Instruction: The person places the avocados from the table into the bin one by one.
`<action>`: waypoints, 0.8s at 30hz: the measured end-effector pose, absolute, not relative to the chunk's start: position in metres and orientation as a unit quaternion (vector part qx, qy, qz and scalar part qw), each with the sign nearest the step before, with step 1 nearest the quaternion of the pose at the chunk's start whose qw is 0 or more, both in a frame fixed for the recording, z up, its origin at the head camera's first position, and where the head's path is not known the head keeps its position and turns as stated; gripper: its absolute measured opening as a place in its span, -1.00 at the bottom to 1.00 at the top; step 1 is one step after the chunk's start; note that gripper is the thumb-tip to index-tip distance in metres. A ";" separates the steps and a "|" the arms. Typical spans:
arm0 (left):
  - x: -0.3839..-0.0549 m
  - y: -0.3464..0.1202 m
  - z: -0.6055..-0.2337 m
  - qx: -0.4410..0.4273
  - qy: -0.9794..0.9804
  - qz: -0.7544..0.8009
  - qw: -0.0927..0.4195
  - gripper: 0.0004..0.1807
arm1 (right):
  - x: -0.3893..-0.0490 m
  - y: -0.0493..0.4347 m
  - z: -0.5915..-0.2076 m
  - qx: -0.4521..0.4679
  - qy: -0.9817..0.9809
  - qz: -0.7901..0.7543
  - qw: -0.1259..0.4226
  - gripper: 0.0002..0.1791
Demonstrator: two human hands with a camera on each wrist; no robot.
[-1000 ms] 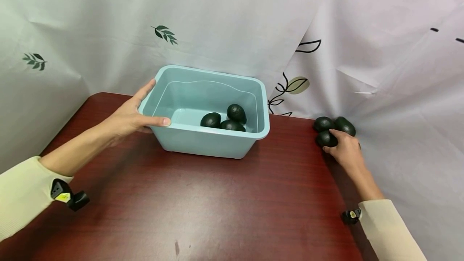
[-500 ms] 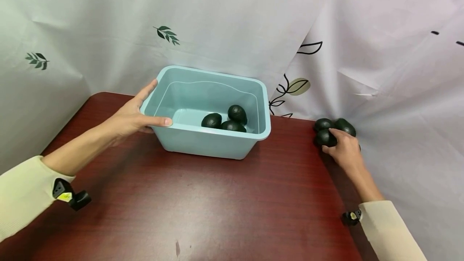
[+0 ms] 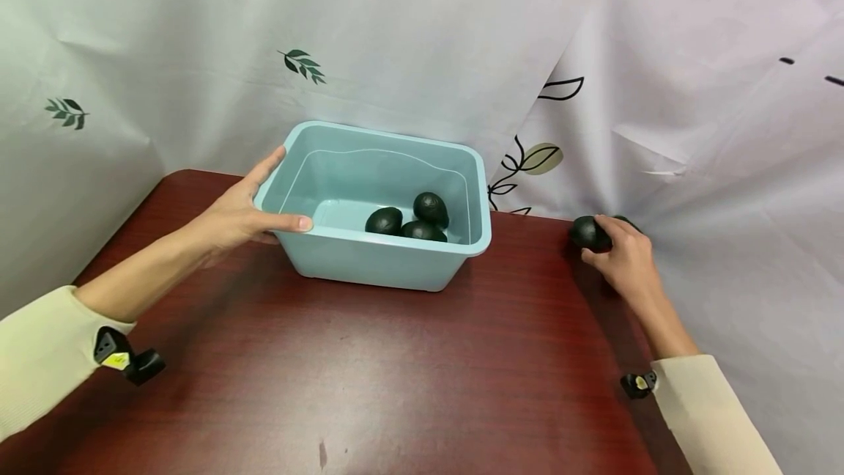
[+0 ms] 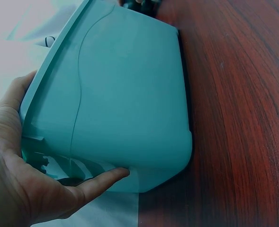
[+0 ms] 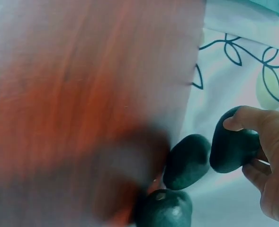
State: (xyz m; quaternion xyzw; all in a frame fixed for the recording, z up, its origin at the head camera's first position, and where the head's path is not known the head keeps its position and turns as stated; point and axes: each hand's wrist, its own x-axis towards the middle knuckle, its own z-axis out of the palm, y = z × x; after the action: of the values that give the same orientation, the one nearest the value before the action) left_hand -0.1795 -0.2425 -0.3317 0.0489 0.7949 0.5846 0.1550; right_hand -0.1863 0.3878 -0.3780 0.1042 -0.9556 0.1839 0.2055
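Observation:
My left hand [image 3: 231, 218] grips the left end of a light-blue plastic bin [image 3: 369, 259], thumb along the near rim. In the left wrist view that hand [image 4: 23, 182] is at the end of the bin [image 4: 130, 94]. Inside the bin lie three dark green avocados [image 3: 385, 221]. At the table's right edge my right hand [image 3: 629, 259] holds an avocado. The right wrist view shows this avocado [image 5: 231, 144] pinched between thumb and fingers of the hand [image 5: 276, 161]. Close beside it are another avocado [image 5: 187, 161] and a third avocado [image 5: 164, 210], partly cut off by the frame.
The bin stands toward the back of a reddish-brown wooden table [image 3: 395, 365]. A white curtain [image 3: 409, 42] with leaf prints hangs behind the table and along its right side. Each wrist wears a small black camera [image 3: 121, 356].
My right hand has moved slightly away from me, with the nearest avocado now in its grip and shifted up against the other two. The left hand and bin stay where they were.

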 end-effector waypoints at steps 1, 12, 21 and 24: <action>-0.180 -0.243 -0.332 0.049 0.795 0.585 0.154 0.40 | -0.188 0.386 -0.376 0.107 -0.954 0.185 0.211 -0.27; -0.180 -0.244 -0.333 0.049 0.804 0.572 0.152 0.41 | -0.201 0.366 -0.355 0.103 -0.953 0.198 0.206 -0.26; -0.180 -0.244 -0.333 0.049 0.805 0.572 0.152 0.41 | -0.211 0.348 -0.348 0.137 -0.940 0.199 0.241 -0.27; -0.180 -0.244 -0.332 0.049 0.804 0.572 0.152 0.41 | -0.214 0.342 -0.345 0.142 -0.937 0.202 0.248 -0.27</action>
State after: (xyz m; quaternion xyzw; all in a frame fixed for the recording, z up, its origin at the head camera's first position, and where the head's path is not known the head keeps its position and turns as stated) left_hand -0.1804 -0.2441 -0.3320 0.0493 0.8045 0.5721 0.1521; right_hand -0.2135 0.3423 -0.3453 0.1422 -0.9369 0.2017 0.2476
